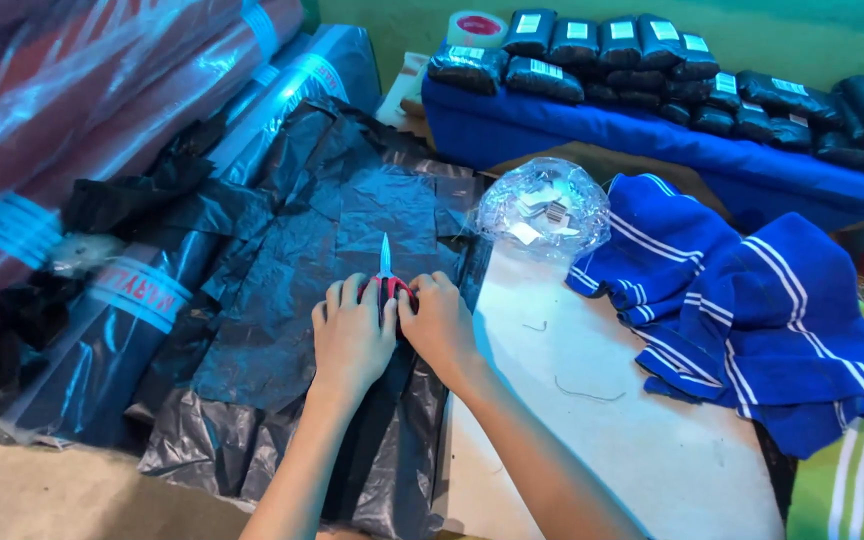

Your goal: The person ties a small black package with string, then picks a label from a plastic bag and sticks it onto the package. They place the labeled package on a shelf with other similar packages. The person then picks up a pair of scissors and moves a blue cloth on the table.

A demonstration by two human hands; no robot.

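Black plastic sheets (372,230) lie spread in a stack on the table. A pair of red-handled scissors (386,272) lies on top of them, blades pointing away from me. My left hand (350,335) presses flat on the plastic just left of the handles. My right hand (439,322) rests on the right side, its fingers at the red handles; whether it grips them is unclear.
Rolls of red and black plastic film (102,130) lie at the left. A clear bag of small items (544,208) sits beyond my hands. Folded blue striped cloths (752,310) lie at the right. Black packed bundles (682,70) are stacked on blue fabric at the back, beside a tape roll (477,27).
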